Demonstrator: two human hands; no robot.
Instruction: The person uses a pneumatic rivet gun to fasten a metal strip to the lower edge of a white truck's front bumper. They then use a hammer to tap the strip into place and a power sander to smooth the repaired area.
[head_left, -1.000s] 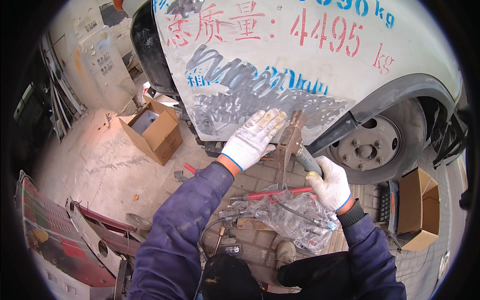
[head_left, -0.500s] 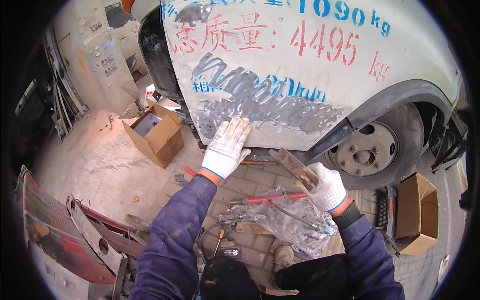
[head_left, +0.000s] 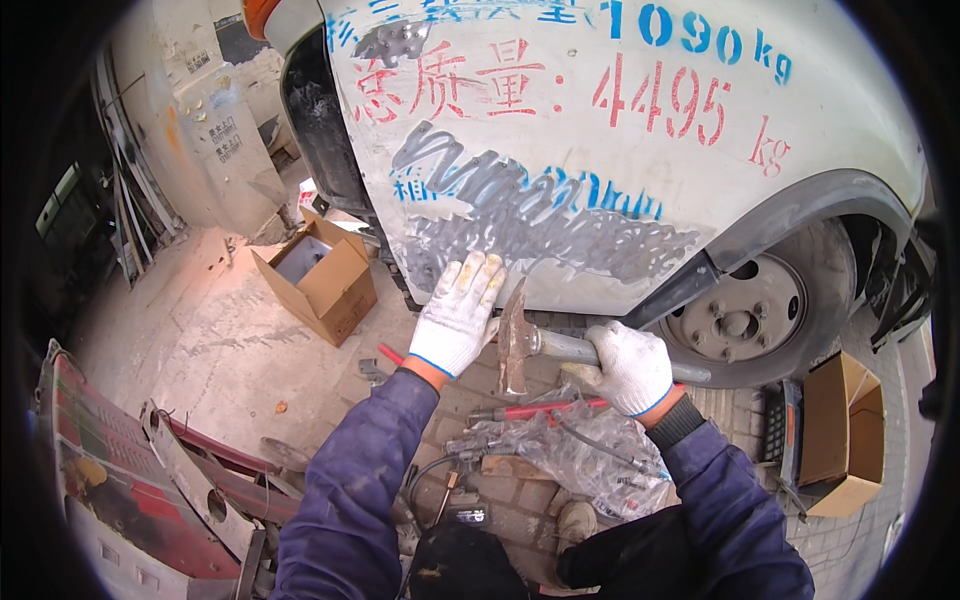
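Note:
My left hand [head_left: 455, 315], in a white work glove, lies flat with fingers stretched out against the lower edge of a white vehicle panel [head_left: 565, 288]. Grey smears [head_left: 560, 235] cover part of that panel above the fingertips. In my right hand [head_left: 632, 368], also gloved, is a hammer [head_left: 513, 345] with a worn, rusty head and a grey handle. The fingers are wrapped round the handle, which lies almost level. Its head hangs just right of my left hand, and whether it touches the panel I cannot tell.
A wheel [head_left: 735, 320] stands to the right under a dark arch. Open cardboard boxes sit at left [head_left: 335, 290] and right [head_left: 840, 430]. Below my hands lie clear plastic sheeting [head_left: 610, 460] and a red bar [head_left: 530, 408]. Red and grey metal parts [head_left: 150, 490] fill the lower left.
My right hand has turned the hammer, swinging its head leftward and down beside my left hand. The left hand stays on the panel. The whole view has shifted slightly.

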